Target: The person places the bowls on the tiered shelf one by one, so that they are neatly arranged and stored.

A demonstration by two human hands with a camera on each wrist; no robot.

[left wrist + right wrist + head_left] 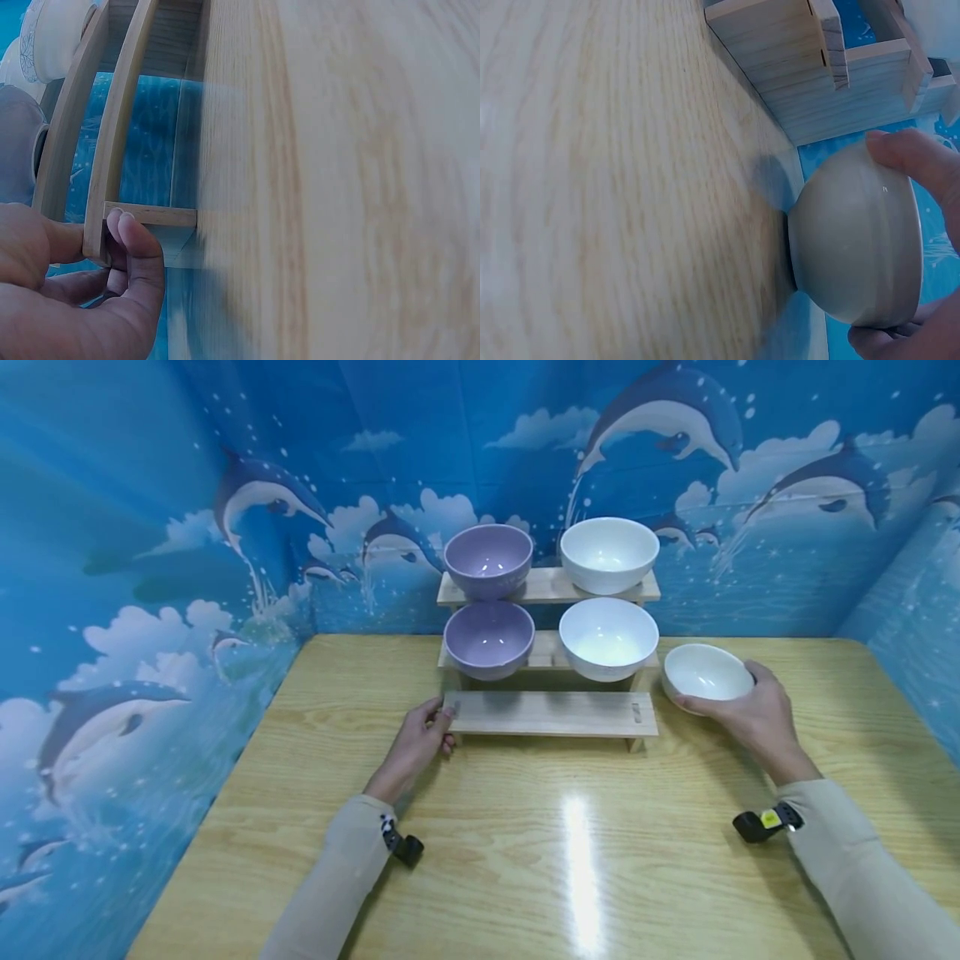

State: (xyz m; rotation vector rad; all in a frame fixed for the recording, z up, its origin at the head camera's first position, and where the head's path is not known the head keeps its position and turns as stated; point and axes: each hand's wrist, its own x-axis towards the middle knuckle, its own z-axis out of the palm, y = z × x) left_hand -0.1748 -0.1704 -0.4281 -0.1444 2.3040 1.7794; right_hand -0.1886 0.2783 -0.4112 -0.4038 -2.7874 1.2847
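Observation:
A three-step wooden rack [551, 713] stands at the back of the table. My left hand [422, 739] pinches the left end of its lowest board, thumb on one side and curled fingertips [139, 236] on the other in the left wrist view. To the right of the rack, my right hand [757, 714] grips a small white bowl [703, 672] by its sides, thumb at the near rim. The bowl's base is right at the tabletop in the right wrist view, where its smooth outer wall [855, 240] shows.
The top step bears a purple bowl [487, 560] and a white bowl [609, 554]. On the middle step sit another purple bowl [489, 639] and another white bowl [608, 638]. The lowest board is bare. A blue dolphin-print curtain [375, 468] hangs behind the wooden table [480, 860].

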